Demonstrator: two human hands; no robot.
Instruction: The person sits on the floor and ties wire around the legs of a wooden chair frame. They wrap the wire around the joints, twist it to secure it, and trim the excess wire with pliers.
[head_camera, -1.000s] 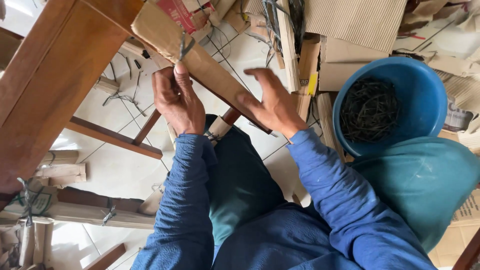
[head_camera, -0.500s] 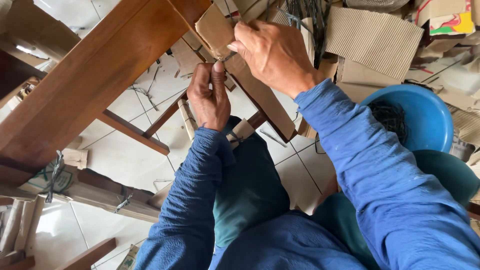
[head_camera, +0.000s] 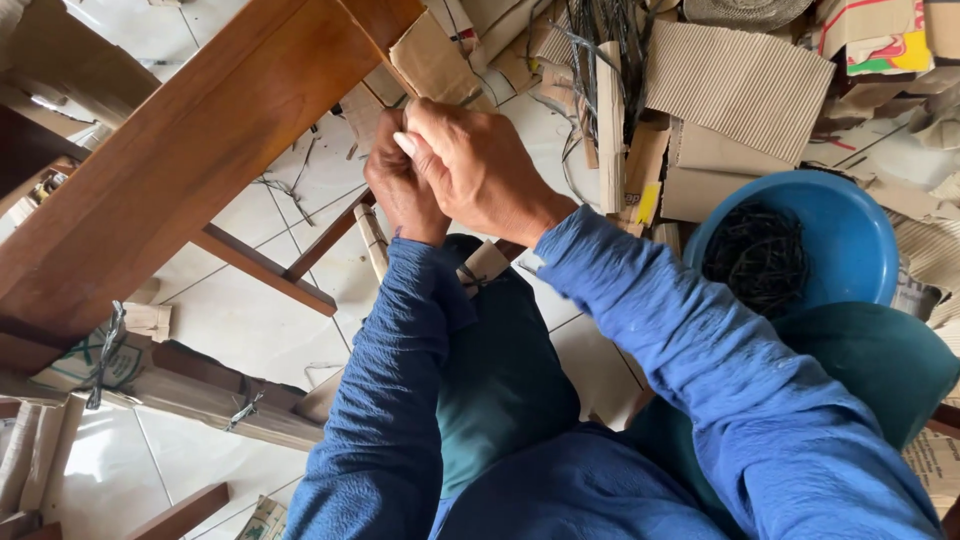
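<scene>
Blue basin — dark wire, seemingly.

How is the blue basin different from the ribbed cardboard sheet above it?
The blue basin is round, smooth and deep, while the ribbed cardboard sheet is flat, four-sided and corrugated. The basin holds a dark tangle that looks like wire; the sheet holds nothing and lies among other cardboard scraps. Both lie to the right of the person's hands.

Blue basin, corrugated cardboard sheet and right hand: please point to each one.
blue basin (head_camera: 850, 235), head view, bare inner wall.
corrugated cardboard sheet (head_camera: 735, 85), head view, middle of ribbed face.
right hand (head_camera: 480, 165), head view, back of hand.
</scene>
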